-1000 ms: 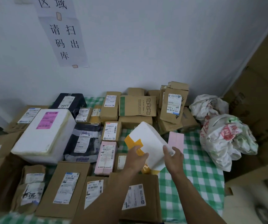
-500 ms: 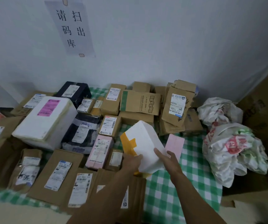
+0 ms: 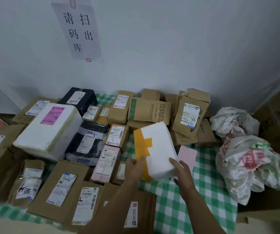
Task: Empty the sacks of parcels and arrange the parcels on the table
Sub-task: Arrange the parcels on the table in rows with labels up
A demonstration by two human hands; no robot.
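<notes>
A white foam box (image 3: 159,149) with yellow tape across its left end is tilted, its near end raised off the green-checked table (image 3: 191,208). Just right of the foam box lies a flat pink parcel (image 3: 187,155); just left of it lies a pink carton (image 3: 106,163) with a printed label. Behind the foam box, brown cardboard parcels (image 3: 150,109) crowd toward the wall. Well left of it sits a large white foam case (image 3: 49,130) bearing a magenta label. Right of the foam box, two crumpled white sacks (image 3: 248,166) slump at the table's edge.
</notes>
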